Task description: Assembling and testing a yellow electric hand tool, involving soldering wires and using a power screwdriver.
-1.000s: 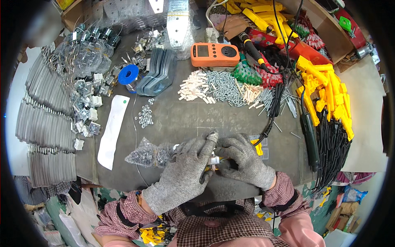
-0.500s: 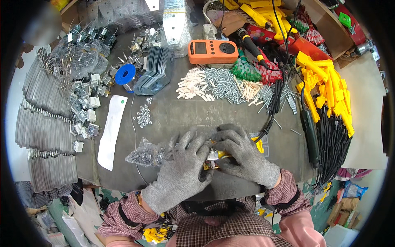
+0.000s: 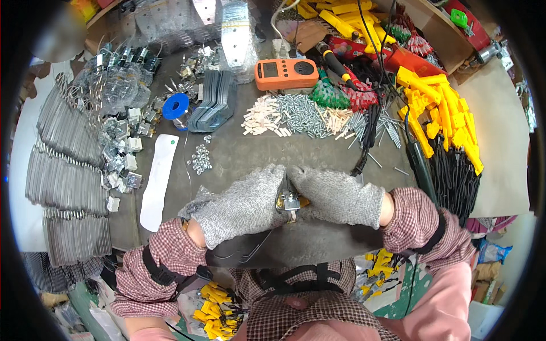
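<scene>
My left hand (image 3: 244,200), in a grey knit glove, is closed on the left side of a small metal component (image 3: 290,200) with a silvery bracket face. From the right, my right hand (image 3: 339,196), gloved alike, closes on the same part. The fingertips meet at its far end and are mostly hidden behind the gloves. A bit of yellow (image 3: 304,202) shows beside the part, under my right hand. Thin wires (image 3: 257,248) run below my left hand near the table's front edge. A clear bag (image 3: 197,202) is partly covered by my left hand.
Stacked grey metal strips (image 3: 65,187) and white-and-metal switches (image 3: 132,145) lie left, beside a white strip (image 3: 159,183). Beyond my hands are small nuts (image 3: 200,159), screws (image 3: 303,116), a blue spool (image 3: 176,106) and an orange meter (image 3: 287,74). Yellow housings with black cords (image 3: 455,176) lie right.
My hands have drawn together, fingers now pressed around the part, and the forearms have spread outward. The metal part has turned its bracket face up. Thin wires now show below my left hand.
</scene>
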The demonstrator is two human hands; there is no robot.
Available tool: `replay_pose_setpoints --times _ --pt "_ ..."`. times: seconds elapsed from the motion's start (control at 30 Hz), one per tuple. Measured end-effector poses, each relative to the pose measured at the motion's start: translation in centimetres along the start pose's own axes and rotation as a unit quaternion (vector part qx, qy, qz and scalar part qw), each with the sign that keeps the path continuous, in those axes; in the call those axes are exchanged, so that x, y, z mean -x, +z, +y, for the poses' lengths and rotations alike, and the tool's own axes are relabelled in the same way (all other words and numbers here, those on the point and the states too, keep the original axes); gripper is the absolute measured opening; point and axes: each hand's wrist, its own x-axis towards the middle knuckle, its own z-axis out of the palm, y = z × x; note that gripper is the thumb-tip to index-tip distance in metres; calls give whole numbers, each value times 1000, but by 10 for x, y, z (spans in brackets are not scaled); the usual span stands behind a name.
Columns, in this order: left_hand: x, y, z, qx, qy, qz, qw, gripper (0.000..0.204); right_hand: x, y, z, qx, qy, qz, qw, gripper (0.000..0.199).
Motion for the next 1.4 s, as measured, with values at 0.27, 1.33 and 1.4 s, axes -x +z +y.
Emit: replay_pose_setpoints --times 0.27,1.33,1.4 --pt "0 11 10 30 -72 25 997 68 -6 16 8 -2 -60 69 996 43" --pt "12 18 38 -219 141 3 965 47 103 -7 96 193 -78 158 965 42" --pt "12 16 41 -213 132 -4 968 48 102 14 105 162 -67 137 975 42"
